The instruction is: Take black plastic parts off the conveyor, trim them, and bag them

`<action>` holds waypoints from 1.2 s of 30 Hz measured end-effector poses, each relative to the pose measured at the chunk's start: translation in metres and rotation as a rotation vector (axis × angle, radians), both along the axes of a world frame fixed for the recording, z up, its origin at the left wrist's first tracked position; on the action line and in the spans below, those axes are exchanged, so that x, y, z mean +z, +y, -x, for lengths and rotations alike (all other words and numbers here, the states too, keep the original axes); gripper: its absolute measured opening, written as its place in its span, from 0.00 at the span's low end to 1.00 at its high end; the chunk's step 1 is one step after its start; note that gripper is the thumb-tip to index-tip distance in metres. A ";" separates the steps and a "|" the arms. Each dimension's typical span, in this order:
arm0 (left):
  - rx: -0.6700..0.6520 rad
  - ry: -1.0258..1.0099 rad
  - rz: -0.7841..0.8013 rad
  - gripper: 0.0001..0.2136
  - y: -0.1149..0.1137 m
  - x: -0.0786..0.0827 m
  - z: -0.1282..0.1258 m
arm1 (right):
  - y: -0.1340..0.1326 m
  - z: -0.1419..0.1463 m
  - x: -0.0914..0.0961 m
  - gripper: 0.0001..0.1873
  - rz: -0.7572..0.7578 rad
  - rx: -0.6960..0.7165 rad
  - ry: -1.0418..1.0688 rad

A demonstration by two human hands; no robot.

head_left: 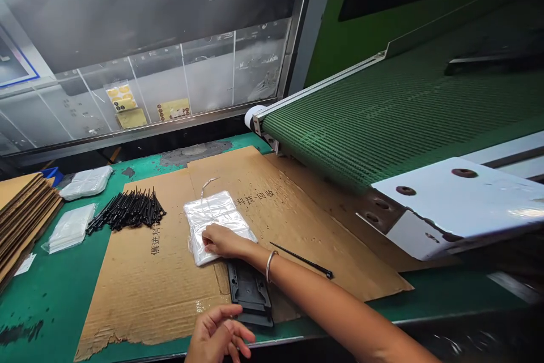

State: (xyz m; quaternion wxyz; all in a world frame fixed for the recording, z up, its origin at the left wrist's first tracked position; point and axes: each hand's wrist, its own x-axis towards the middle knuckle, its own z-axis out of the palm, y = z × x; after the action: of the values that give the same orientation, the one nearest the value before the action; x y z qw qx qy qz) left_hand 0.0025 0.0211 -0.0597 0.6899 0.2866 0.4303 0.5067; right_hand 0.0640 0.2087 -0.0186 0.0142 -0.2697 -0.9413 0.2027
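A stack of clear plastic bags (211,208) lies on the flattened cardboard. On its front part rests my right hand (223,240), fingers curled together and pinching at the top plastic bag; the fingertips are partly hidden. Below that forearm a black plastic part (250,289), flat and frame-like, lies at the cardboard's near edge, its far end partly covered by the bags and my wrist. My left hand (219,332) is just left of this part, open, with fingers apart and nothing held. A single black cable tie (300,259) lies right of my right forearm.
Beneath these things is cardboard (170,284) on a green table. A pile of black cable ties (127,208) lies left, beside more bag stacks (71,227) and stacked cardboard sheets (25,216). A green conveyor belt (361,114) with a white metal end (459,199) overhangs the right side.
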 end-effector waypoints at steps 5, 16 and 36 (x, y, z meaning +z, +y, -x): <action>0.229 0.600 -0.125 0.19 0.015 0.025 0.032 | 0.000 0.003 -0.003 0.16 0.037 -0.043 0.006; 0.051 1.575 -0.454 0.18 0.056 0.022 0.058 | 0.019 0.004 -0.011 0.11 0.252 -0.077 0.102; 0.044 1.810 -0.398 0.21 0.093 0.021 0.040 | 0.009 -0.020 -0.018 0.10 0.372 -0.270 0.472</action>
State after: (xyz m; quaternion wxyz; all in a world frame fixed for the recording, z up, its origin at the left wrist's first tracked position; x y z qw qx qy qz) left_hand -0.0371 0.1142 -0.0390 0.0195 0.6781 0.7153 0.1675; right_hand 0.0844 0.2179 -0.0366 0.2090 -0.3359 -0.8145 0.4243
